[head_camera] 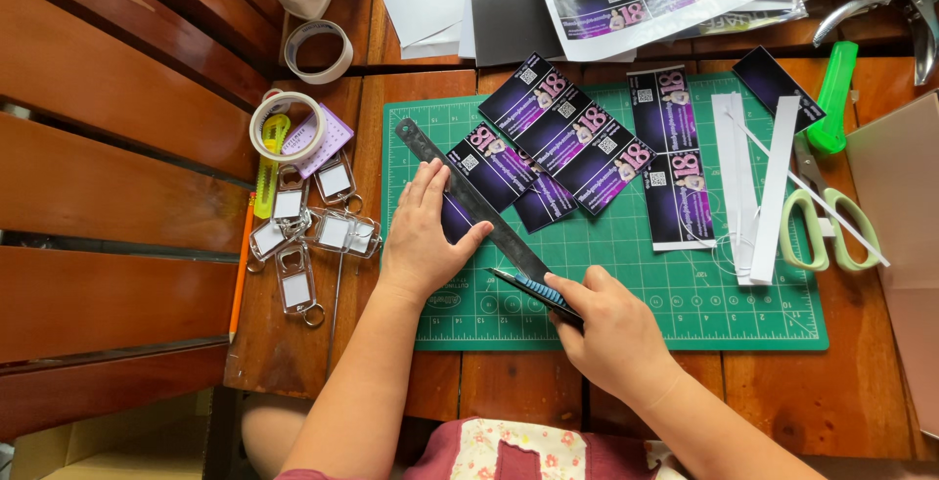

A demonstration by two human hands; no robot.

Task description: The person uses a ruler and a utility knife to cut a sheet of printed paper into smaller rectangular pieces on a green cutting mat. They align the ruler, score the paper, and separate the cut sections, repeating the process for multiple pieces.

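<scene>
The ruler (469, 201) lies slanted on the green mat (626, 319), over a dark card (457, 216) at the left part of the mat. The left hand (425, 235) is flat and open, pressing the ruler and card down. The right hand (611, 328) is closed around a knife (533, 289), whose tip is touching the ruler's lower end. More dark cards (577, 137) lie spread on the mat above. White strips (753, 182) are at the right, and scissors (831, 221) just beside them. Keyrings (308, 230) and tape (287, 126) lie left of the mat, on the wooden table (841, 392).
</scene>
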